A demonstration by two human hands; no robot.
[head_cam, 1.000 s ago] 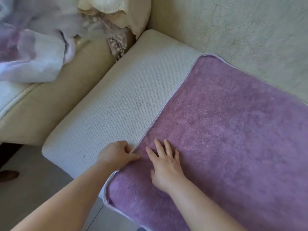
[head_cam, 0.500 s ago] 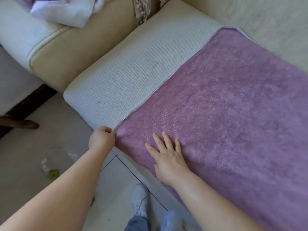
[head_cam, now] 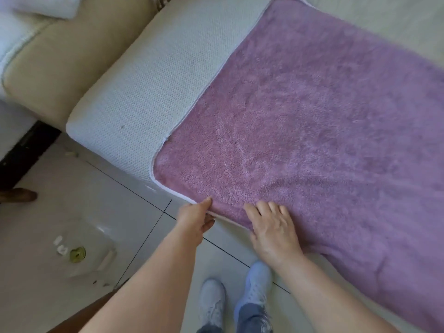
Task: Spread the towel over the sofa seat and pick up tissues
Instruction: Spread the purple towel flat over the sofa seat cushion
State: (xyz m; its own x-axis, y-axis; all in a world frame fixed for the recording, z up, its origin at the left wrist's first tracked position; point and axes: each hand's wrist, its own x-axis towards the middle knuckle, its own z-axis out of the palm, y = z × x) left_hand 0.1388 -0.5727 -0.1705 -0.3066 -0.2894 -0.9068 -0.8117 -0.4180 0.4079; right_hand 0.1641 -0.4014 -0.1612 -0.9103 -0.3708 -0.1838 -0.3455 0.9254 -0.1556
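Observation:
A purple fleecy towel [head_cam: 312, 121] with a pale hem lies flat over the white knitted sofa seat [head_cam: 153, 87], its front edge hanging over the seat's front. My left hand [head_cam: 195, 219] pinches that front hem near the towel's left corner, thumb on top. My right hand [head_cam: 271, 227] lies flat on the towel just to the right, fingers spread, palm down over the edge. No tissues can be made out for certain.
A beige sofa armrest [head_cam: 60, 68] stands at the left with white cloth [head_cam: 40, 6] on it. On the tiled floor [head_cam: 120, 212] sits a clear plastic container [head_cam: 81, 253] with small scraps. My two feet in light shoes [head_cam: 235, 299] stand below the seat.
Both hands have slid down from the seat top to the towel's front edge. The left hand went from the towel's side hem to its front hem, and the view tilted toward the floor.

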